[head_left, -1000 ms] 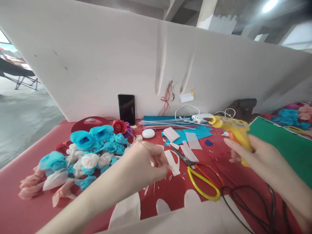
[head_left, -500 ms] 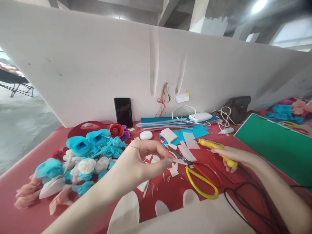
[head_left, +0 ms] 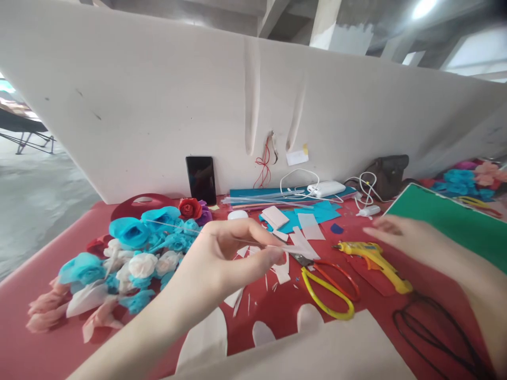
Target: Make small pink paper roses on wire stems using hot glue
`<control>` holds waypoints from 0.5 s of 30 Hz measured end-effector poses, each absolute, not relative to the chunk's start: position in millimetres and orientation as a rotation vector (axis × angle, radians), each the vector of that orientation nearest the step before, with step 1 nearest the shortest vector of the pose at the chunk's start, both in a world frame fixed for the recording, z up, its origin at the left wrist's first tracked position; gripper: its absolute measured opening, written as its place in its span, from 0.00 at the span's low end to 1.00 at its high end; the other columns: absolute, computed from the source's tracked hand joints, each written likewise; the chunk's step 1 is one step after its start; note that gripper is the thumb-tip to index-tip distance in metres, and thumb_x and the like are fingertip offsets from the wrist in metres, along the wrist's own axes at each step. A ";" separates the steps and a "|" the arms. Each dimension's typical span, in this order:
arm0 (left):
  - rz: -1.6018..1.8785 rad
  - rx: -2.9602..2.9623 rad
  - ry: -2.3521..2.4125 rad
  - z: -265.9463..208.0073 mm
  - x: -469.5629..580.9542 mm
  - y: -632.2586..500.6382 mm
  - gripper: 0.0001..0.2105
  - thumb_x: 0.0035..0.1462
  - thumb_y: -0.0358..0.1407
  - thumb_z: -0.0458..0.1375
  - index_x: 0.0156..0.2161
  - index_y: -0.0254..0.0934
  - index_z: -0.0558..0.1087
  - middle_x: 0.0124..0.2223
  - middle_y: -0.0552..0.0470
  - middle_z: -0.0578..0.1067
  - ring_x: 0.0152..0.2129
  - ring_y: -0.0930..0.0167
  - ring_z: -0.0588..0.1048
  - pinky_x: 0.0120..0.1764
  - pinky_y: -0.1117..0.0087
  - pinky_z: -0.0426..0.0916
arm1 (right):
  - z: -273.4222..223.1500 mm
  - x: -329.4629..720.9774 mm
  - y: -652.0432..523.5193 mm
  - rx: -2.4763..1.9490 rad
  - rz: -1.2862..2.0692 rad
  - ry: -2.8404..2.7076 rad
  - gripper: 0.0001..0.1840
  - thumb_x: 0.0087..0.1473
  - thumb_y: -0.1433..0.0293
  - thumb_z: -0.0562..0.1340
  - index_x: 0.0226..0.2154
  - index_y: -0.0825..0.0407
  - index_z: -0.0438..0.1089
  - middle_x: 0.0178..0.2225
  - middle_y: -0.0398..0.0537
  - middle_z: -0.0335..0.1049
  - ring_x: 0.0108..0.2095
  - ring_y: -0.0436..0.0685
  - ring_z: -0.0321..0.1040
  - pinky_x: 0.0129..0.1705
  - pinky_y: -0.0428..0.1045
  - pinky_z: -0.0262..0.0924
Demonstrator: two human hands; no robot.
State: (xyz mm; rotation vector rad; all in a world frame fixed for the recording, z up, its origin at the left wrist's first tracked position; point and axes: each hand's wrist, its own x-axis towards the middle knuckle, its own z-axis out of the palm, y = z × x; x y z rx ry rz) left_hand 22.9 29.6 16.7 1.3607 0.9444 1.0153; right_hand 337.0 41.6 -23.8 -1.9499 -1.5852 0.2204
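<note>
My left hand is closed, thumb against forefinger, pinching a thin wire stem. The wire runs out to the left over the flowers, and a small white paper piece sticks out to the right past my fingertips. Below that paper lie scissors with one yellow and one red handle, their blades partly covered. My right hand, somewhat blurred, hovers open and holds nothing, just above and right of a yellow glue gun. The glue gun rests on the red table with its nozzle to the left.
Blue, white and pink crepe-paper flowers are heaped at left. Paper scraps lie mid-table; cut white sheets are in front. A black cord coils at right near a green board. A phone leans on the white partition.
My right hand has let go of the glue gun and moved up and right, leaving it on the table. My left hand has shifted slightly, still pinching the wire and paper.
</note>
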 end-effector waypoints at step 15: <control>0.839 1.252 0.655 10.8 26.8 18.7 0.07 0.48 0.25 0.60 0.23 0.37 0.74 0.22 0.59 0.75 0.21 0.80 0.71 0.26 0.84 0.67 | -6.9 206.3 -16.8 -0.942 0.221 -1.932 0.09 0.50 0.75 0.61 0.37 0.50 0.66 0.34 0.44 0.68 0.35 0.50 0.67 0.35 0.43 0.67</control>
